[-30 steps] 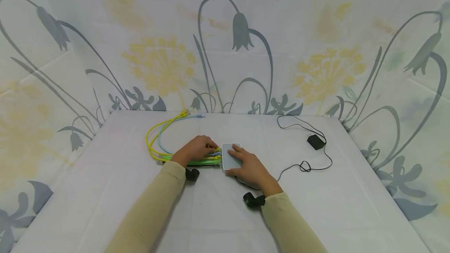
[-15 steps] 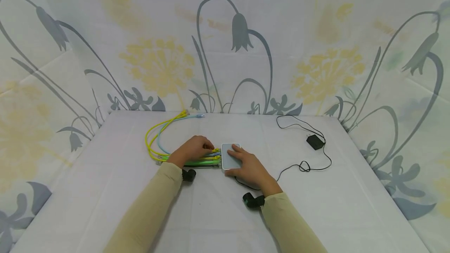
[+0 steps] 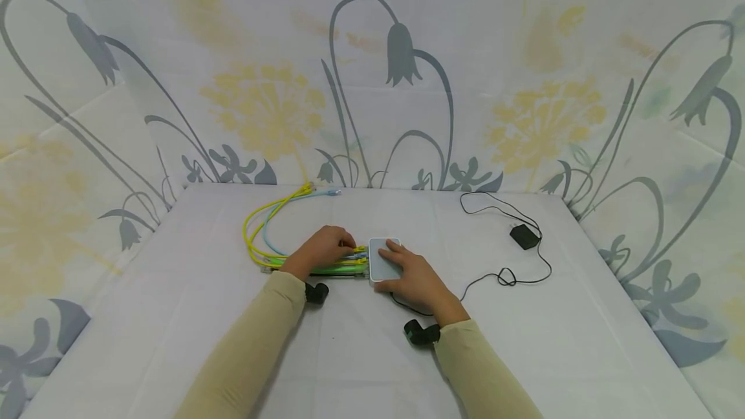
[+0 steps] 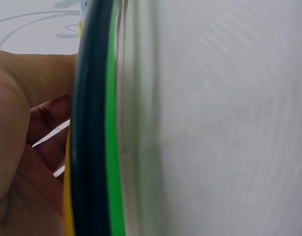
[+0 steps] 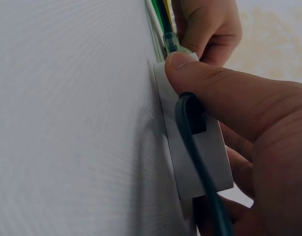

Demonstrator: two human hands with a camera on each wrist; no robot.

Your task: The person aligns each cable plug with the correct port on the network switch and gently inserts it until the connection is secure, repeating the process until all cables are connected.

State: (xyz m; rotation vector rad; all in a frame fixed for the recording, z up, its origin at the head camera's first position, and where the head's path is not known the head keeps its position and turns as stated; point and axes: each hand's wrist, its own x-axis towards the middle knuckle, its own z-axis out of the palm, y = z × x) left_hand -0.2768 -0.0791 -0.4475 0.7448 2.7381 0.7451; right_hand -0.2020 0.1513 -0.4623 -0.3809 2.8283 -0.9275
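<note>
A small white network switch [image 3: 381, 262] with a grey top lies mid-table. My right hand [image 3: 416, 282] holds it, thumb against its near side and fingers over the top. In the right wrist view a black power cord [image 5: 195, 147] is plugged into the switch's side. Several Ethernet cables run into the left side: yellow, a blue plug [image 3: 361, 255], a green cable [image 3: 343, 269] and a dark cable [image 4: 92, 123]. My left hand [image 3: 326, 246] pinches the yellow Ethernet cable [image 3: 359, 249] at the far end of the row, close behind its plug; its fingertips are partly hidden.
Loops of yellow cable [image 3: 247, 238] and light blue cable [image 3: 264, 231] curve to the back left, loose plugs near the backdrop. At the right lies a black power adapter [image 3: 524, 236] with its thin cord [image 3: 532, 281] looped on the white tabletop.
My left fingers have shifted slightly left, away from the switch, along the yellow cable. The right hand and the switch stay in place; the head view shifts a little.
</note>
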